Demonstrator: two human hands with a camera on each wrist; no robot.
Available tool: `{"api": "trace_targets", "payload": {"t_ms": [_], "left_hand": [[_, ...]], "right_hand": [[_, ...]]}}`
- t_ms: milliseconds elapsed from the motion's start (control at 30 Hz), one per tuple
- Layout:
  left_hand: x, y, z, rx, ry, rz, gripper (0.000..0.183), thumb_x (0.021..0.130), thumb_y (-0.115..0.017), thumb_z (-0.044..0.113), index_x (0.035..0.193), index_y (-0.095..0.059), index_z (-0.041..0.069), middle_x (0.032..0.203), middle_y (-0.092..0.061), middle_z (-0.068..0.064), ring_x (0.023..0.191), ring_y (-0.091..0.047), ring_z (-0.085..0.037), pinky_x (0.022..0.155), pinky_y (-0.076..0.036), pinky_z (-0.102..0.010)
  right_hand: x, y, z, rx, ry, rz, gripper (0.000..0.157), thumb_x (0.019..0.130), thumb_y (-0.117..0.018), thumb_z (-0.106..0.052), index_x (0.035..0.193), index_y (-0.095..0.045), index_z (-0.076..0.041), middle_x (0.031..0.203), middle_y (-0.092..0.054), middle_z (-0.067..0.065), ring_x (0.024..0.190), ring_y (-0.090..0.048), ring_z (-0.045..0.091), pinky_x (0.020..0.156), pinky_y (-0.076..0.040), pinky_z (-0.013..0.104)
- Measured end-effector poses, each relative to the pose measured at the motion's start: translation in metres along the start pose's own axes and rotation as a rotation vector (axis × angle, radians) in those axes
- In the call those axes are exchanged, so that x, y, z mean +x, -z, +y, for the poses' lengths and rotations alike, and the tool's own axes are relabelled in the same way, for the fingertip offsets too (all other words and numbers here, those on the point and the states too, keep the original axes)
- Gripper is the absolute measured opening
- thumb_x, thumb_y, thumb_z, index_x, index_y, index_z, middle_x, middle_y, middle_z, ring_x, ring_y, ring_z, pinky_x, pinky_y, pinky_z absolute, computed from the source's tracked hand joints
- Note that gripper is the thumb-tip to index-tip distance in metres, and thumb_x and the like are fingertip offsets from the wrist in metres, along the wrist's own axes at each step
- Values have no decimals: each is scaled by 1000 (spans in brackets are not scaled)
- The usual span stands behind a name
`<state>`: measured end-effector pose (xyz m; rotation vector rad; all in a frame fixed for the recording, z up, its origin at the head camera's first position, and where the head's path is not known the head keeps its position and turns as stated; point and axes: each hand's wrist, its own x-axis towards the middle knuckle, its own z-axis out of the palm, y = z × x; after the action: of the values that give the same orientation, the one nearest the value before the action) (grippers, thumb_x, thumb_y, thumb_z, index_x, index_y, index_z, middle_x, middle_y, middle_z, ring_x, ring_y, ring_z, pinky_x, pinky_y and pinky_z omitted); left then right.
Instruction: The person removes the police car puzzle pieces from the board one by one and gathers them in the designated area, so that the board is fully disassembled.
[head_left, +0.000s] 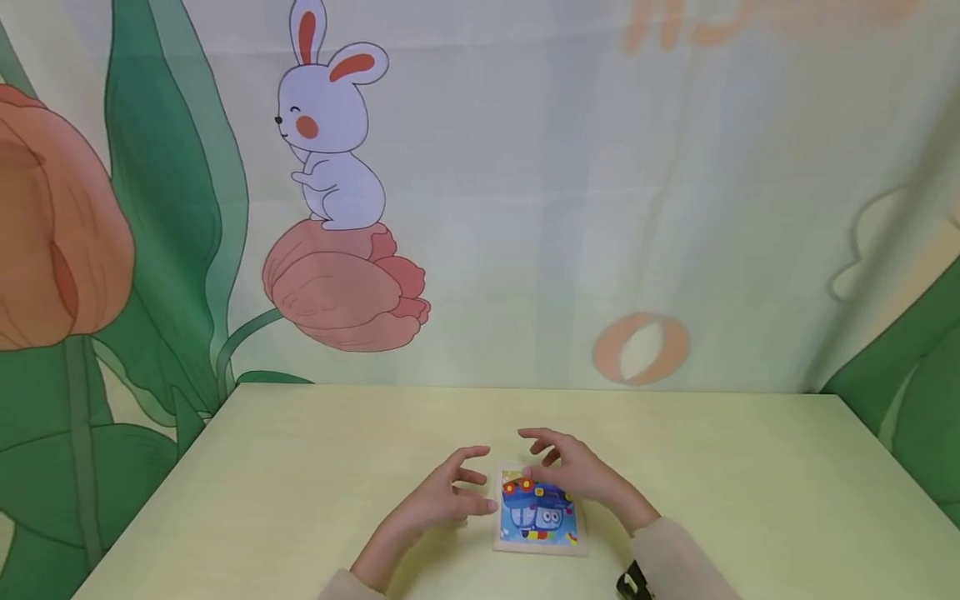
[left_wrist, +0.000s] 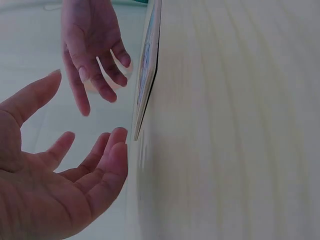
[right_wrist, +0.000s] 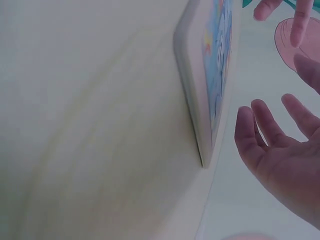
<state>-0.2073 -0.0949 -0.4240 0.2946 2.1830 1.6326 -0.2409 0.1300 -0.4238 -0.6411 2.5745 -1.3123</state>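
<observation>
A small square picture puzzle (head_left: pixel 536 521) in a pale wooden frame lies flat on the table. Its blue picture of a vehicle with eyes appears upside down in the head view. Just left of the puzzle is my left hand (head_left: pixel 442 496), fingers apart and loosely bent, holding nothing. My right hand (head_left: pixel 577 471) hovers over the puzzle's upper right corner, fingers spread, and covers part of the picture. In the left wrist view, a gap shows between the left hand (left_wrist: pixel 65 185) and the puzzle (left_wrist: pixel 147 70). The right wrist view shows the right hand (right_wrist: pixel 285 155) apart from the puzzle (right_wrist: pixel 200 75).
The pale yellow table (head_left: pixel 300 467) stretches out on both sides of the hands. Behind it hangs a curtain (head_left: pixel 510 208) printed with a rabbit and tulips. A dark object (head_left: pixel 634 582) shows at the right sleeve (head_left: pixel 678 558).
</observation>
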Motion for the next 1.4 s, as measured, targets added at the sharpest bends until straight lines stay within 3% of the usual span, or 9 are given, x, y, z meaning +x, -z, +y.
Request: {"api": "trace_targets", "payload": {"t_ms": [167, 567, 767, 967, 1100, 1233, 1400], "left_hand": [[2, -1, -2, 42, 39, -58, 68, 74, -74, 8, 133, -40, 13, 104, -55, -13, 77, -56, -17, 57, -41, -29], [19, 0, -6, 149, 56, -60, 45, 71, -76, 6, 111, -54, 8, 76, -60, -3, 50, -42, -11, 46, -34, -22], [21, 0, -9, 215, 0, -55, 39, 68, -78, 5, 102, -58, 5, 65, -55, 0, 53, -45, -10, 50, -36, -23], [20, -5, -11, 272, 16, -25, 38, 66, -80, 8, 99, -61, 8, 61, -56, 0, 50, -46, -11, 50, -37, -24], [18, -11, -11, 365, 3, -13, 41, 65, -82, 11, 99, -60, 11, 62, -57, 1, 51, -48, -12, 51, -37, -25], [15, -15, -11, 456, -12, 21, 45, 63, -83, 15, 101, -59, 13, 63, -56, 2, 53, -49, -13, 52, -36, -26], [13, -16, -10, 494, -13, 60, 46, 62, -84, 17, 101, -60, 14, 64, -55, 4, 56, -49, -13, 55, -36, -27]], "right_hand": [[6, -7, 2, -1, 10, -41, 46, 81, -69, -14, 123, -53, -3, 103, -55, 15, 81, -53, 19, 70, -45, 33], [22, -15, 3, -113, 19, -106, 34, 76, -72, -10, 108, -62, -5, 91, -55, 8, 73, -48, 16, 65, -44, 30], [27, -19, 3, -173, 3, -136, 33, 72, -73, -5, 104, -64, -8, 90, -55, 7, 74, -49, 17, 64, -43, 32], [26, -17, 1, -205, -55, -155, 34, 69, -75, -5, 101, -66, -11, 91, -56, 8, 74, -49, 18, 66, -44, 34], [26, -16, 1, -223, -82, -166, 32, 68, -77, -5, 97, -66, -12, 88, -56, 7, 73, -49, 18, 66, -44, 34], [27, -14, 0, -232, -84, -186, 30, 69, -77, -5, 95, -66, -14, 85, -54, 5, 73, -47, 18, 65, -42, 33], [32, -11, -3, -261, -58, -209, 27, 70, -76, -5, 93, -68, -16, 75, -51, 4, 65, -47, 17, 59, -38, 29]]}}
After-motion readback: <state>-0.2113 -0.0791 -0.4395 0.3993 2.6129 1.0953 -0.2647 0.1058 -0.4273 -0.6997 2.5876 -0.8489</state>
